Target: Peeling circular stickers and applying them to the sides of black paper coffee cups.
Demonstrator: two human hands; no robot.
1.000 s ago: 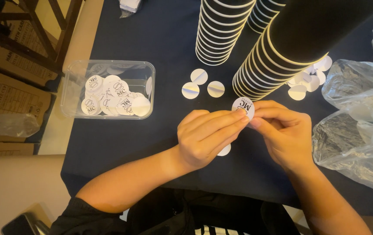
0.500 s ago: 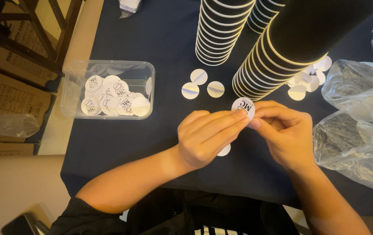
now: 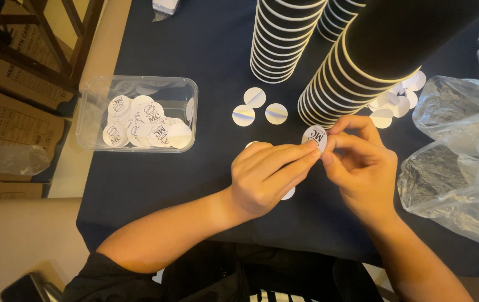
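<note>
With the left hand point(image 3: 267, 176) and right hand point(image 3: 357, 165) both pinching one round sticker point(image 3: 314, 137), it might crease or curl onto itself, I'd say.

Warm, fairly dim indoor light falls from above onto the dark navy cloth-covered table point(image 3: 194, 184), which swallows most of it and shows only soft, weak shadows under the two bare hands, the left hand point(image 3: 270, 176) and right hand point(image 3: 359, 168). Glare catches on the crinkled clear plastic bags point(image 3: 457, 162) at the right and on the rim of the clear rectangular plastic tub point(image 3: 138, 81), while the white round paper stickers point(image 3: 256, 106) read nearly overexposed. Focus is reasonably sharp in the middle; the tall stack of black paper cups point(image 3: 385, 50) looms stretched toward the top edge, and the brown cardboard boxes point(image 3: 4, 112) at the left sit murky and soft.
</note>
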